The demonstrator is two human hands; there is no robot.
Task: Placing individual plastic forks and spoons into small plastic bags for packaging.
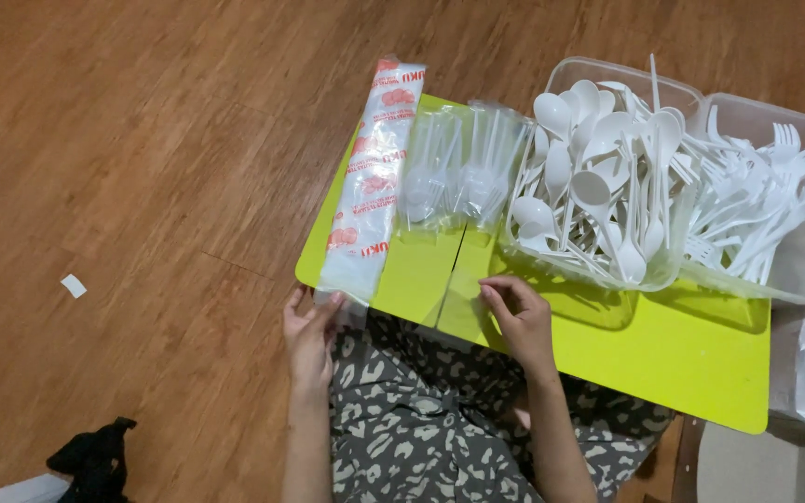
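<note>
Right hand [519,317] fingertips pinched on near edge of clear plastic sleeve [458,289] lying flat on lime tray [691,354]. Sleeve long axis runs 12–6, open end toward 6. Left hand [309,331] at 9, fingers loosely curled on bottom end of printed bag stack [370,177].

Glossy white plastic spoons [598,177] – clear plastic tubs [607,279] – matt wood floor [142,140].

Pretty evenly lit indoor shot, light seems to come from overhead. The lime-green board [701,363] is the brightest thing, almost glowing, and the clear containers [598,270] on it throw soft dark shadows onto it. Plastic wrap at the board's left end catches mild glare. Slightly soft overall, floor darker toward the corners.
</note>
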